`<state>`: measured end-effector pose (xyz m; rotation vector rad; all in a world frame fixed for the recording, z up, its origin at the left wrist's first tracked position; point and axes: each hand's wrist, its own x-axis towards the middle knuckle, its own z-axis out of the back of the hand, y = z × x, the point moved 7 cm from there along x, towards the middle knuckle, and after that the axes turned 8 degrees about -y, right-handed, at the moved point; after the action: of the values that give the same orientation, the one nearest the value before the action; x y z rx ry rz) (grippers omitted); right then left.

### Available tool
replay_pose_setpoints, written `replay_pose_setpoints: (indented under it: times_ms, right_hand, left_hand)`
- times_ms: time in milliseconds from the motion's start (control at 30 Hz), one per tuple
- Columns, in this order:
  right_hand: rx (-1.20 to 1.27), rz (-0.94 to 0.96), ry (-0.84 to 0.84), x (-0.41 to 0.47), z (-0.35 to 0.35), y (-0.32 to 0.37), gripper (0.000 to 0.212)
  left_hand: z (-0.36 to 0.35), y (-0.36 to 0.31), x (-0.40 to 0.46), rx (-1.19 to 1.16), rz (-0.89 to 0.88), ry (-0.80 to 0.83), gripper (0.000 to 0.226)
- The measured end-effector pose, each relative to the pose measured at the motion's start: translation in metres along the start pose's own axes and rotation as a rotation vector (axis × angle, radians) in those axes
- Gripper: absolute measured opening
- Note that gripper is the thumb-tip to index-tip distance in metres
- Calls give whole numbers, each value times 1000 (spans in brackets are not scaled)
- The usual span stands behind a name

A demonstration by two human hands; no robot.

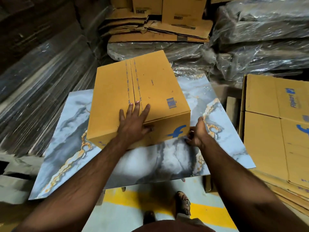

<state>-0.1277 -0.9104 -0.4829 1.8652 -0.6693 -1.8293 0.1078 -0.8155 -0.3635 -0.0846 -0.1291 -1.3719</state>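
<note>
Positioning in hand: left grip [133, 124], released, presses the cardboard box [150, 84] top, right grip [196, 133] grasps its corner; a lift next would need both grasping.

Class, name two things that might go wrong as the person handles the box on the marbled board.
The top seam of the box shows no tape; the left hand presses flat near it, so a flap may cave in. The right hand grips only a lower corner, so the box may twist or slip on the glossy board.
</note>
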Motion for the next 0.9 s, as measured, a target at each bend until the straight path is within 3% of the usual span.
replay_pose_setpoints:
  times_ms: [167,267,367,433,500,567,633,700,800,900]
  right_hand:
    - [182,146,192,-46,-34,71,83]
    - [203,348,318,-96,-62,130,76]
    - [270,571,521,-151,-93,180,72]
    - [143,731,618,-178,-119,187,68]
    - [-223,955,606,-197,-148,167,56]
    - [-449,1118,502,-194,-168,145,70]
    - [-486,1167,504,-189,-179,133,85]
    - [-482,1157,527,-195,-183,130,76]
    - [-540,1158,498,-201,-186,132,65]
    - [-651,1276,409,-211,-195,148,79]
  left_hand:
    - [47,29,10,-319,130,-86,92]
    - [77,49,13,-589,214,-212,93]
    - [101,82,16,-1018,300,-414,90]
    - [105,97,13,-1311,377,-514,77]
    - [99,97,10,-1534,443,-554,66]
    - [81,93,8,-1613,552,-560,62]
    - [63,94,3,-1632,684,-560,59]
    - [54,102,-2,-1682,769,-585,55]
    - [52,106,-2,-1830,780,-590,53]
    - [56,99,4,-2065,772,-629,51]
